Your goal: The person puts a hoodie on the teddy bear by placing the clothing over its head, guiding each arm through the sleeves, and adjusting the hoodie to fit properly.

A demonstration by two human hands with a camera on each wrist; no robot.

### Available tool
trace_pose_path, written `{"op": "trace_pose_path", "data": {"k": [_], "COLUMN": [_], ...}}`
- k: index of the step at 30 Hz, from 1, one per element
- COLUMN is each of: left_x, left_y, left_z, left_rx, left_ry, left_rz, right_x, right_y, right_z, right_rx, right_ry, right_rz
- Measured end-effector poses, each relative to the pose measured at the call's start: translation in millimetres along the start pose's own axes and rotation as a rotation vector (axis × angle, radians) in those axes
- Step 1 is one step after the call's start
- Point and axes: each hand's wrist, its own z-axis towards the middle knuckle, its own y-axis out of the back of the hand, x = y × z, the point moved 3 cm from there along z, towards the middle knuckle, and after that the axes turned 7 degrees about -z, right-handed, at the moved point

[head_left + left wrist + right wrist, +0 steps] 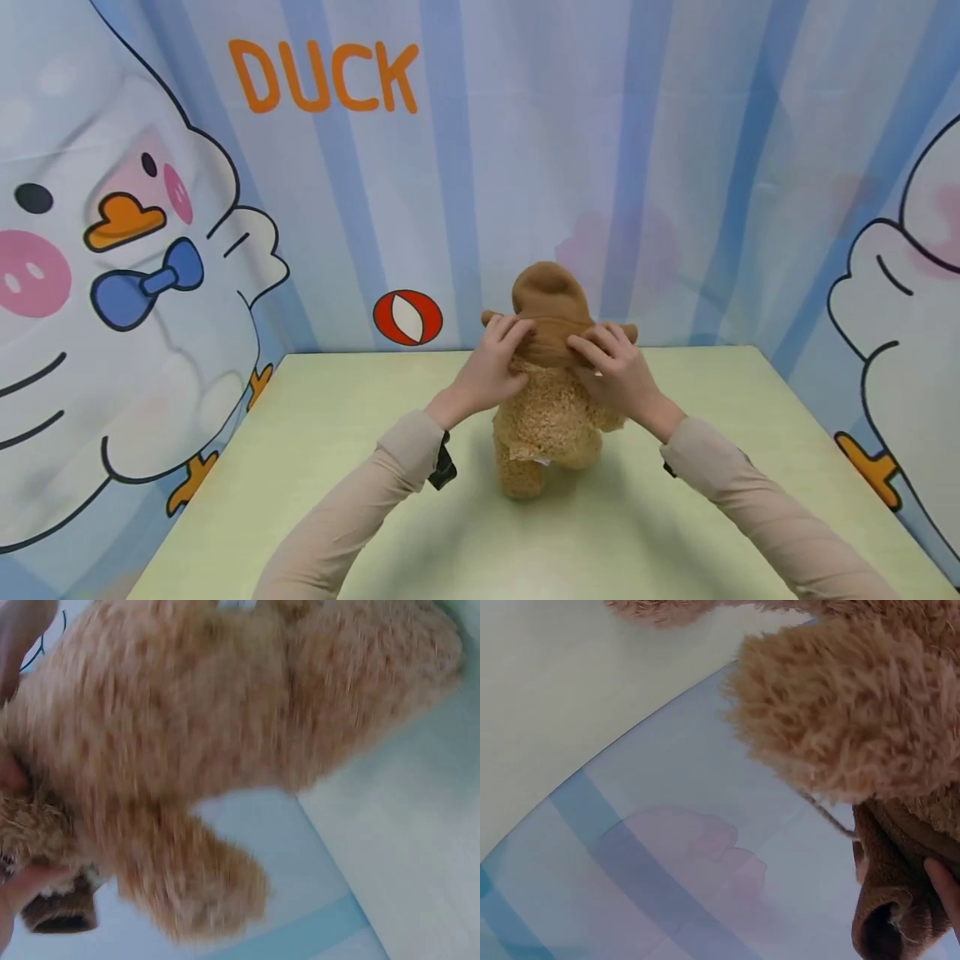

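Observation:
A curly-furred tan teddy bear (551,417) stands upright with its back to me. Over its head sits a brown cloth hat (551,292), with a small flap sticking out on each side. My left hand (491,371) grips the hat's left lower edge, its fingers curled over the cloth. On the opposite side my right hand (618,371) pinches the lower edge in the same way. In the right wrist view a hollow brown end of the hat (900,900) shows beside a fingertip, below the bear's arm (840,712). The bear's face is hidden from the head view.
Bear and hands are over a pale yellow-green table (360,467). Behind it hangs a blue striped curtain (510,167) with printed ducks on both sides and a red and white ball print (408,317). A dark wrist strap (442,467) shows at the left cuff.

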Motion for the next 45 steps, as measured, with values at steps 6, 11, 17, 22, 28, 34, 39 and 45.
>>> {"op": "trace_pose_path", "data": {"k": [6, 11, 17, 22, 28, 34, 39, 45], "left_x": [-1.2, -3.5, -9.7, -16.1, -17.4, -14.6, -11.0, -10.9], "left_y": [9.5, 7.3, 4.6, 0.0, -10.2, -20.6, -22.2, -9.8], "left_z": [2.7, 2.3, 0.7, 0.1, -1.8, -4.6, -9.3, -4.3], "left_rx": [0.055, -0.03, -0.112, -0.183, -0.142, -0.103, -0.09, -0.146], "left_ry": [0.034, -0.027, -0.078, -0.062, -0.074, -0.095, -0.148, -0.205], "left_rz": [-0.069, 0.007, 0.094, 0.251, 0.528, 0.648, 0.614, 0.504], "right_x": [-1.3, 3.9, 10.0, 14.9, 13.9, 28.0, 39.0, 27.6], "right_y": [0.7, 1.8, 7.5, 10.0, 6.7, 3.9, 3.1, -3.9], "right_z": [-4.6, -5.9, -3.9, -0.9, -1.8, -7.6, -5.5, -0.9], "right_rx": [-0.046, -0.12, -0.221, -0.164, 0.102, 0.349, 0.365, 0.242], "right_ry": [-0.059, -0.061, 0.042, 0.059, -0.095, -0.143, -0.003, -0.028], "right_rz": [-0.027, -0.154, -0.185, -0.139, 0.178, 0.323, 0.183, -0.072]}}
